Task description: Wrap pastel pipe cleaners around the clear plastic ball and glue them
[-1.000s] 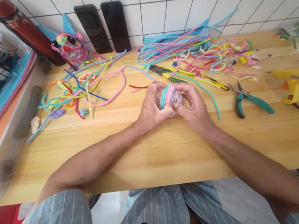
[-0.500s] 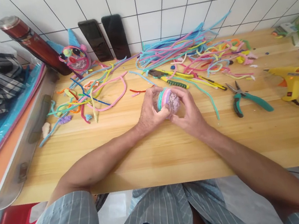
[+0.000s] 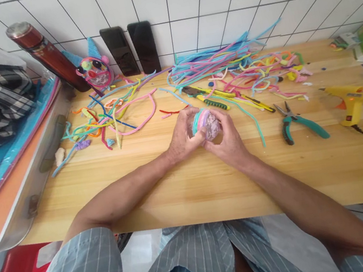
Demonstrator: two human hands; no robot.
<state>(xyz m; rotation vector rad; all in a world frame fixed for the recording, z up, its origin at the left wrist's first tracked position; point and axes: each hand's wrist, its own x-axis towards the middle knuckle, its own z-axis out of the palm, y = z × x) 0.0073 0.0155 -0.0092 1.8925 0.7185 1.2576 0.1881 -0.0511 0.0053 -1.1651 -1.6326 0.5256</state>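
Observation:
Between my two hands is a small clear ball point(image 3: 213, 129) with pale bits inside, banded round the middle by turquoise, pink and lilac pipe cleaners. My left hand point(image 3: 186, 133) grips its left side, thumb across the front near the bands. On the right side, my right hand point(image 3: 226, 135) has its fingers and thumb curled round the ball. Part of the ball is hidden behind the fingers. Just beyond it lie a green-and-yellow utility knife point(image 3: 214, 103) and a short red pipe cleaner point(image 3: 173, 110).
Loose pipe cleaners point(image 3: 118, 114) lie at left, and a blue-pink bundle point(image 3: 214, 62) at the back. Pliers point(image 3: 300, 122) and a yellow glue gun point(image 3: 351, 101) are at right. Two phones point(image 3: 143, 46), a red flask point(image 3: 48, 56) and a finished-looking figure point(image 3: 99, 71) stand by the wall.
The view has shifted slightly. My right hand has turned a little round the ball, and more of its clear side shows; both hands keep their hold.

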